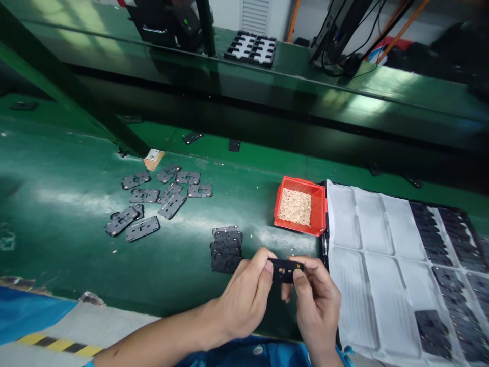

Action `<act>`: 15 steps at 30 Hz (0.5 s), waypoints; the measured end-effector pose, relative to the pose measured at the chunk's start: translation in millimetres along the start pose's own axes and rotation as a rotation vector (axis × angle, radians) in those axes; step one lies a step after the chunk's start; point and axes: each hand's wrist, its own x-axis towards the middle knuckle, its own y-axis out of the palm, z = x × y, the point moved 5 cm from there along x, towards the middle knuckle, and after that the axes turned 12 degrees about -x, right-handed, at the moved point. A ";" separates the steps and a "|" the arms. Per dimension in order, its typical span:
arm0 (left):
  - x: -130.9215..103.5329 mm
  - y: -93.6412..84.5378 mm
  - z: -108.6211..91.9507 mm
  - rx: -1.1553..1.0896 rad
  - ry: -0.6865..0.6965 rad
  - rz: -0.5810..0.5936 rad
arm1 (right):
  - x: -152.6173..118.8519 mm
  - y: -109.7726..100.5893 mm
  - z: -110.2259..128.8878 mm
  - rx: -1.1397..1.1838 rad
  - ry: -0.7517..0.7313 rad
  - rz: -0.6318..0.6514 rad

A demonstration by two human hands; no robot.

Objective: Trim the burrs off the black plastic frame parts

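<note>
A small black plate with cut-outs (283, 271) is held between both hands, near the bottom middle of the head view. My left hand (248, 290) pinches its left end between thumb and fingers. At its right end, by a small gold spot, my right hand (315, 293) grips with thumb and fingers. Just left of the hands, a row of overlapping black plates (226, 247) lies on the green table (183, 275). Beyond my right hand sits a red bin (319, 209) holding many tiny pale pieces (295, 206).
Several loose black plates (142, 229) lie scattered at left. A white compartment tray (355, 260) at right holds black plates in its right-hand compartments. A green post (76, 97) slants down to the table. A raised shelf (183, 61) behind carries another tray (251, 48).
</note>
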 end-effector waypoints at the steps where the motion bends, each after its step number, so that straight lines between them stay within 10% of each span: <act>1: -0.6 -0.5 -0.9 0.038 0.026 -0.004 | 0.2 0.1 -0.3 0.006 0.003 0.002; 15: -1.6 -0.8 0.9 0.048 0.041 0.000 | -3.3 -3.9 -3.8 0.003 -0.049 0.009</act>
